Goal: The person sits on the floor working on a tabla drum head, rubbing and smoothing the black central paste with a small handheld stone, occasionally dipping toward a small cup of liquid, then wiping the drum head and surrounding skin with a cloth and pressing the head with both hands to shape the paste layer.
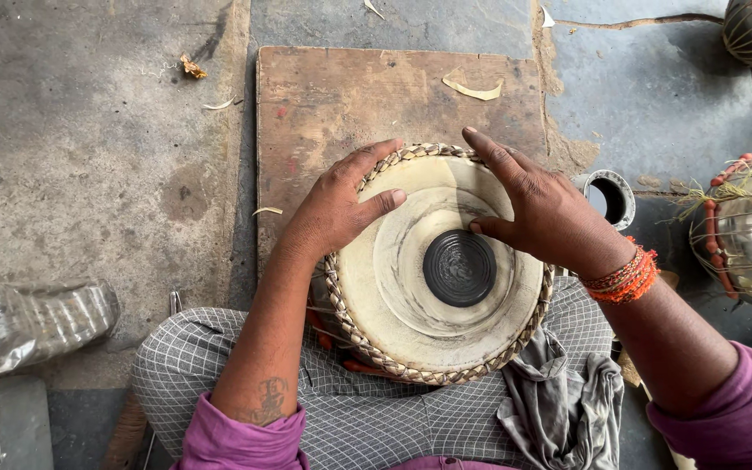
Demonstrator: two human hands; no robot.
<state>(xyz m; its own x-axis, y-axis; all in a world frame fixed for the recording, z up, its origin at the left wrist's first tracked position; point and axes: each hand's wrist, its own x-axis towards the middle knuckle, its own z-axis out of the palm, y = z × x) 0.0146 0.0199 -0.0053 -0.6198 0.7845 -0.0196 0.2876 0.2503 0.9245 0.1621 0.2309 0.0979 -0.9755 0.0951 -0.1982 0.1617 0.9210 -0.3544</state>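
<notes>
Drum (411, 296) in lap: left hand (337, 209) at ten o'clock, fingers spread flat; right hand (541, 213) at two, thumb touching the black spot (459, 267).

Left hand (337, 209) and right hand (541, 213) flat, fingers spread.

The floor (89, 148) is rough grey concrete, stained and cracked, with scraps of pale shaving scattered on it. A worn brown wooden board (350, 96) lies flat on it, scuffed and marked with reddish spots, a curled shaving (473, 89) on its far part. Two metal drums (746, 231) laced with orange straps stand at the right edge, a small open tin (609, 196) near them, and a crumpled clear plastic bottle (32, 322) lies at the left in even daylight.
</notes>
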